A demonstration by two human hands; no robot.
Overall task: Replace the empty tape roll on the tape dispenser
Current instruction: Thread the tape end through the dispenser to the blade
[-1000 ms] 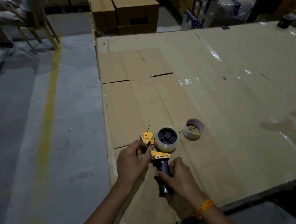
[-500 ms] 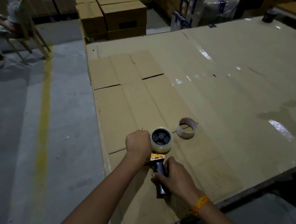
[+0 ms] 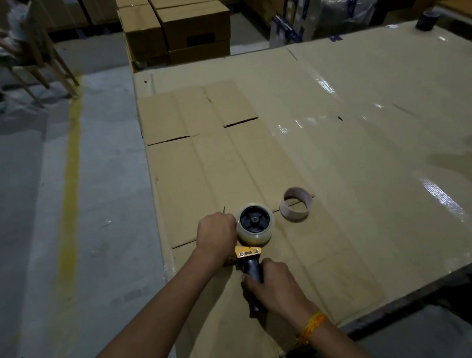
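Note:
The tape dispenser [image 3: 248, 253] lies flat on the cardboard-covered table [image 3: 370, 148], with an orange frame and a black handle. A clear tape roll [image 3: 255, 226] sits on its black hub. My right hand [image 3: 277, 286] is closed around the black handle. My left hand [image 3: 216, 232] is a fist pressed against the left side of the roll, covering the dispenser's front end; what its fingers hold is hidden. The empty cardboard core [image 3: 296, 208] lies on the table just right of the roll, apart from both hands.
The table's left edge runs just beside my left hand, with grey floor and a yellow line [image 3: 69, 195] beyond. Stacked cardboard boxes [image 3: 185, 25] stand behind the table. A dark roll [image 3: 427, 20] sits at the far right corner. A wooden chair [image 3: 30, 63] is far left.
My left hand has closed into a fist over the dispenser's orange front plate, which showed one second ago. My right hand stays on the handle. The view has shifted slightly.

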